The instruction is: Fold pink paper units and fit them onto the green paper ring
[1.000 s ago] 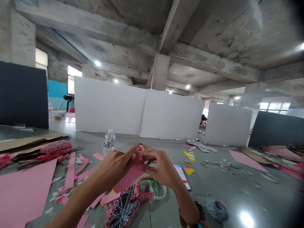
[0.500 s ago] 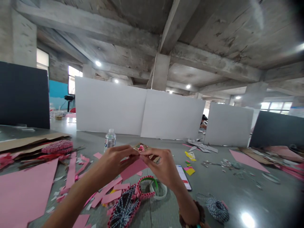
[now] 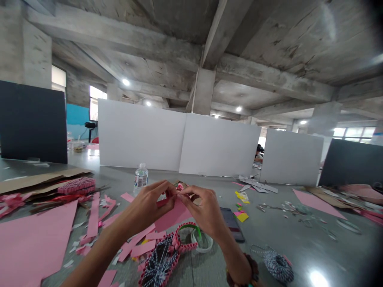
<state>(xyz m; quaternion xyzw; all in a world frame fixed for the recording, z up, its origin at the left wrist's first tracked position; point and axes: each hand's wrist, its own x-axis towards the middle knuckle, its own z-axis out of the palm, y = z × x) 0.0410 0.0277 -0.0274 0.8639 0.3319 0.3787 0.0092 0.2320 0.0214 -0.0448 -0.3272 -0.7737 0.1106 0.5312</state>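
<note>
My left hand and my right hand meet at the middle of the table, their fingertips pinching a pink paper strip. Just behind the fingertips lies a small pink paper piece on a brown patterned scrap. Below my wrists is a pink-edged frame woven with black-and-white cord. A roll of clear tape with a green strip sits near my right wrist. To its right lies a phone.
Pink card sheets and cut strips cover the grey table's left side, with cardboard beyond. A water bottle stands ahead. A cord bundle lies right. White partitions stand behind, and a distant person sits beyond a gap.
The phone's lit screen has gone dark. My fingers have shifted their pinch on the pink strip, and the camera view has tilted slightly.
</note>
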